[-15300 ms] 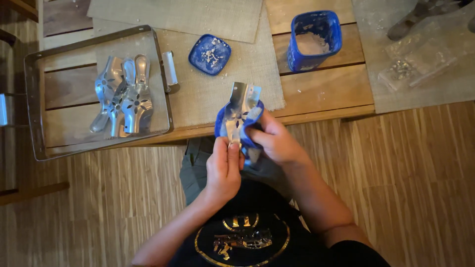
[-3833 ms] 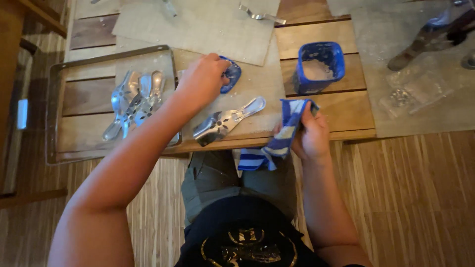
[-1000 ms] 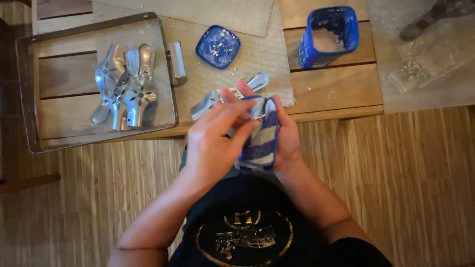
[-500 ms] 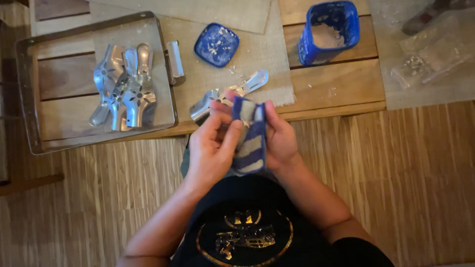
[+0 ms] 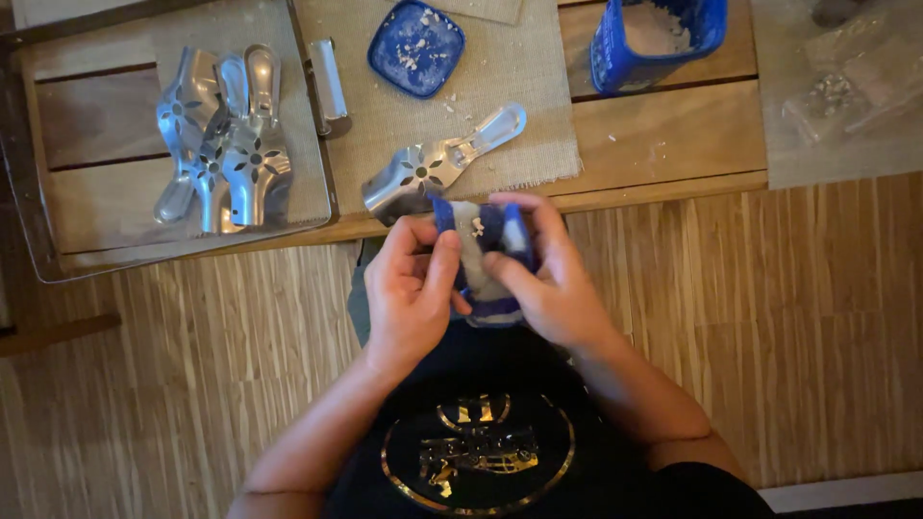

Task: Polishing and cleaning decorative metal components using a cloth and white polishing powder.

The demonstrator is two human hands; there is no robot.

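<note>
Honestly, easy to picture the metal scoop [image 5: 437, 171] getting knocked off the wooden table [image 5: 673, 135], lying loose on the burlap mat [image 5: 500, 77] right at the near edge, just beyond the knuckles. Could also shake white crumbs onto the lap, given the powder specks on the blue-and-white cloth [image 5: 481, 252] and around the small blue lid [image 5: 415, 46]. Pose-wise: left hand [image 5: 411, 288] and right hand [image 5: 548, 279] held close together over the lap, fingers curled, pinching the bunched cloth between thumbs and fingertips. More scoops [image 5: 223, 135] piled on the metal tray [image 5: 38, 240], well apart; blue tub [image 5: 654, 43] further back.
</note>
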